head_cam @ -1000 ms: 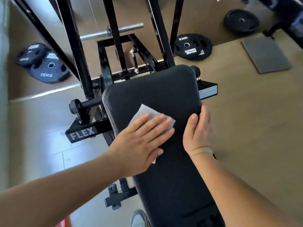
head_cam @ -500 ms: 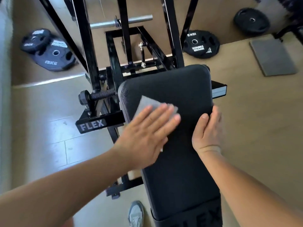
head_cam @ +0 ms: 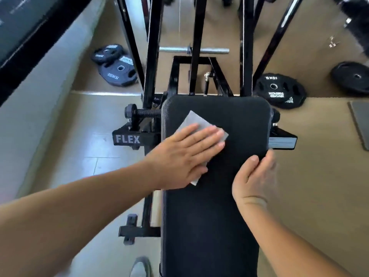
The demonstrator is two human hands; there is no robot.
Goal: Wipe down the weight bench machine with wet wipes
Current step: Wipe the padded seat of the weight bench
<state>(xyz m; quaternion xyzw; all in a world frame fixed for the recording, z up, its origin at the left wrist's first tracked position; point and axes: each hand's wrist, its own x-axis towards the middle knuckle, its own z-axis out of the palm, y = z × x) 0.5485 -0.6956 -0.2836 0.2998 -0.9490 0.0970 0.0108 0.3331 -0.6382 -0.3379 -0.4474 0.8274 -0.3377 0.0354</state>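
Note:
The black padded bench [head_cam: 211, 206] runs from the bottom of the view up to its rounded far end. A grey wet wipe [head_cam: 192, 121] lies flat on the pad near its left edge, toward the far end. My left hand [head_cam: 183, 156] presses the wipe down with straight, spread fingers pointing right. My right hand [head_cam: 253, 176] rests on the pad's right edge, thumb on top and fingers over the side. The black steel frame [head_cam: 151, 76] rises behind the pad, with a "FLEX" bracket [head_cam: 127, 139] on the left.
Black weight plates lie on the brown floor: two at the back left [head_cam: 117, 70], a 10 kg plate [head_cam: 279, 90] behind the bench on the right, another at the far right [head_cam: 353, 76]. A grey mat [head_cam: 361, 120] is at the right edge. My shoe [head_cam: 140, 266] shows bottom centre.
My left hand has slid the wipe further along the pad toward its far end and centre. My right hand stays on the right edge. The view has shifted to face the bench squarely.

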